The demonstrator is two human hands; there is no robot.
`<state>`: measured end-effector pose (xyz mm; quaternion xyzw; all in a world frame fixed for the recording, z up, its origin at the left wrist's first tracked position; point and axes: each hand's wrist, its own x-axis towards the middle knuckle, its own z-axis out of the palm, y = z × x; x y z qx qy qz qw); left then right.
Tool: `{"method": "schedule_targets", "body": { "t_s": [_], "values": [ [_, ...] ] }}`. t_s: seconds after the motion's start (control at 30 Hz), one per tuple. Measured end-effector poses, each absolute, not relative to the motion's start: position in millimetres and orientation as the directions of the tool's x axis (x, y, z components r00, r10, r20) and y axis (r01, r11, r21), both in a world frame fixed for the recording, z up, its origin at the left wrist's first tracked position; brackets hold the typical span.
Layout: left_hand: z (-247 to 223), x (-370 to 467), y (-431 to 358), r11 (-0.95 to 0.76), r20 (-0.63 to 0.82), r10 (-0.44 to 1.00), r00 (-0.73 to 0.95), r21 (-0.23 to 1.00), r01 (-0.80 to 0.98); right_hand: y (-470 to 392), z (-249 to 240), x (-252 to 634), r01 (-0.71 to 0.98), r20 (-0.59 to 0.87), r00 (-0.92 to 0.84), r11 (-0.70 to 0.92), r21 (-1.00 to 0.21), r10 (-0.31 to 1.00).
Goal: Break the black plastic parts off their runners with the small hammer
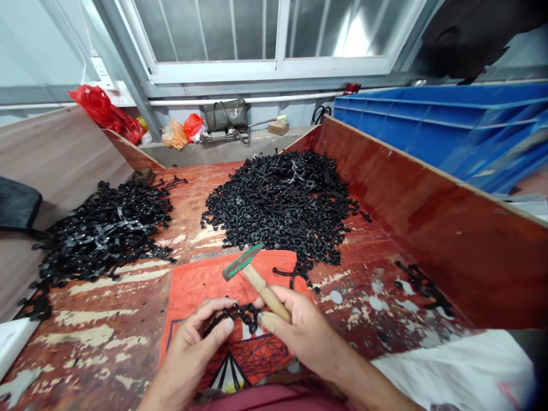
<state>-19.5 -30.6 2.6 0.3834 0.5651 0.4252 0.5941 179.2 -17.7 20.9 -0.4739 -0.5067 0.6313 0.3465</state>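
Observation:
My left hand (197, 338) is closed around a small cluster of black plastic parts (244, 313), its thumb and fingers pinching them. In my right hand (299, 325) lies a hammer (257, 279) with a wooden handle and a green-edged dark metal head. The head points up and to the left, above the black parts. My right fingertips come close to those parts; whether they touch cannot be made out. Below both hands spreads an orange-red cloth (192, 285) with a dark printed pattern. One loose black piece (293, 274) rests on its upper right corner.
A large heap of black parts (278, 200) stands ahead, a smaller heap (107, 228) to the left. Wooden boards wall the worn red table; the right board (419, 217) borders a blue crate (411, 125). More black pieces (423, 288) lie at right, beside white sacking (462, 371).

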Motion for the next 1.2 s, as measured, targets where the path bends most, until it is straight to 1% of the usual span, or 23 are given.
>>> {"method": "schedule_targets", "body": {
  "t_s": [0.07, 0.2, 0.27, 0.43, 0.53, 0.67, 0.8, 0.93, 1.07, 1.2],
  "values": [
    [-3.8, -21.9, -30.1, 0.324, -0.325, 0.946, -0.003, 0.945, -0.040, -19.5, 18.6, 178.9, 0.045, -0.245, -0.301, -0.243, -0.969, 0.922],
    [-15.9, -27.5, -30.4, 0.253, -0.255, 0.967, 0.012, 0.965, 0.075, -21.4, 11.8, 177.5, 0.101, -0.226, -0.270, -0.206, -0.973, 0.936],
    [-19.1, -29.1, -30.9, 0.234, -0.239, 0.970, 0.038, 0.967, 0.099, -21.7, 8.8, 176.2, 0.135, -0.204, -0.248, -0.175, -0.975, 0.947],
    [-22.4, -33.1, -28.4, 0.199, -0.207, 0.978, 0.039, 0.968, 0.151, -20.9, 7.2, 170.9, 0.196, -0.156, -0.218, -0.114, -0.974, 0.963],
    [-22.2, -34.7, -25.7, 0.206, -0.217, 0.975, 0.057, 0.966, 0.154, -20.0, 9.2, 167.9, 0.163, -0.192, -0.216, -0.158, -0.974, 0.957],
    [-17.7, -31.1, -25.8, 0.230, -0.233, 0.971, 0.050, 0.971, 0.064, -18.3, 11.0, 166.1, 0.098, -0.270, -0.220, -0.254, -0.962, 0.937],
    [-17.7, -28.7, -24.5, 0.193, -0.194, 0.980, 0.033, 0.981, 0.025, -15.7, 7.0, 164.0, 0.062, -0.263, -0.224, -0.255, -0.965, 0.938],
    [-21.1, -29.1, -22.5, 0.146, -0.146, 0.989, 0.004, 0.988, 0.057, -16.2, -0.6, 158.8, 0.003, -0.231, -0.252, -0.238, -0.971, 0.940],
    [-22.8, -26.1, -24.4, 0.121, -0.118, 0.991, -0.060, 0.992, 0.043, -18.4, -7.4, 153.0, -0.057, -0.186, -0.274, -0.209, -0.976, 0.943],
    [-24.0, -23.9, -26.1, 0.132, -0.130, 0.991, -0.034, 0.988, 0.076, -19.3, -5.0, 150.2, -0.105, -0.194, -0.269, -0.229, -0.968, 0.943]
  ]
}}
